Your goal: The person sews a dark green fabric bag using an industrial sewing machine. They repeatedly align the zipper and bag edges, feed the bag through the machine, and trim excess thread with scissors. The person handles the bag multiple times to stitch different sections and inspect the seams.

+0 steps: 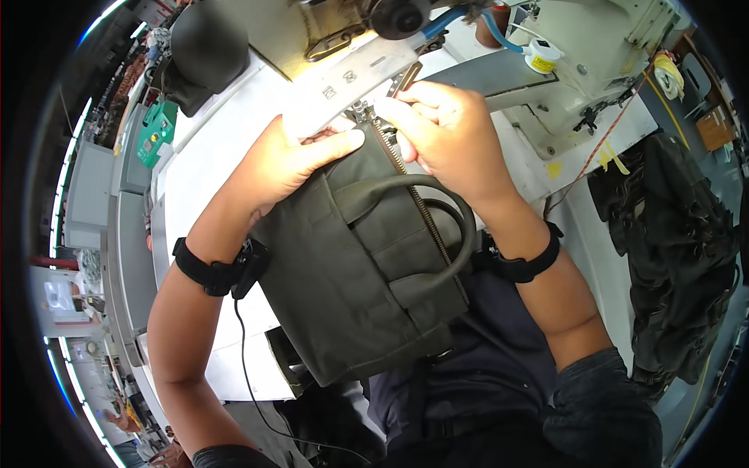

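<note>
An olive-green bag (328, 288) with two looped handles and a long metal zipper (429, 226) lies tilted across the table edge and my lap, its top end under the needle area (360, 113) of a sewing machine (359, 66). My left hand (308, 156) grips the bag's upper left edge, thumb on the fabric just left of the zipper. My right hand (441, 136) is closed at the zipper's upper end beside the presser foot; what its fingertips hold is hidden. Black straps with devices sit on both my wrists.
A white table (199, 168) surrounds the machine, with a green box (156, 132) at left and a small white container (542, 54) on the machine. Dark bags (671, 257) are piled at right. A person's blurred head (207, 43) is beyond the table. A cord (243, 343) runs from my left wrist.
</note>
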{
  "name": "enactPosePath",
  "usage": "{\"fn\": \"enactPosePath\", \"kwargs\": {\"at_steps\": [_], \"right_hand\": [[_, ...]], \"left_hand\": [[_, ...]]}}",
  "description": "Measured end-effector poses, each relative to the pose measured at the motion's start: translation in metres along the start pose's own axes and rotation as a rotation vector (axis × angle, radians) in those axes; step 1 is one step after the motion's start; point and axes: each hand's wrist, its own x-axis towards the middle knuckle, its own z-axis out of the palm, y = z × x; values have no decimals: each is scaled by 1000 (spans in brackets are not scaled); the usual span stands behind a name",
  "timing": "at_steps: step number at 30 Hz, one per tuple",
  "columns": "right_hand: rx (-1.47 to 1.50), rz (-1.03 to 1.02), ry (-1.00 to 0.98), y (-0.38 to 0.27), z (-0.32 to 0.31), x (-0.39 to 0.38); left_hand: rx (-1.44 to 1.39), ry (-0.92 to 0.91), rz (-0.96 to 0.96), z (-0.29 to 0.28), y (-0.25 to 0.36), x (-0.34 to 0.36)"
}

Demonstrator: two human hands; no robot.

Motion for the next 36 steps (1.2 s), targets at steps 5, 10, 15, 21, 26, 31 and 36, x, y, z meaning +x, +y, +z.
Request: {"fn": "enactPosePath", "kwargs": {"at_steps": [5, 10, 15, 21, 26, 31, 36], "right_hand": [[253, -50, 208, 25, -13, -24], [474, 327, -146, 55, -17, -69], [347, 99, -123, 36, 8, -57], [371, 59, 2, 25, 26, -47], [439, 206, -3, 6, 23, -46], [318, 185, -12, 6, 17, -44], [31, 127, -33, 6, 11, -60]], "left_hand": [[2, -12, -9, -2, 3, 2], [-111, -46, -60, -10, -14, 8], [-203, -65, -96, -7, -9, 12], [-260, -32, -97, -3, -12, 11], [-413, -68, -151, -4, -11, 12], [-365, -88, -103, -7, -10, 15], [-306, -44, -77, -11, -13, 15]]}}
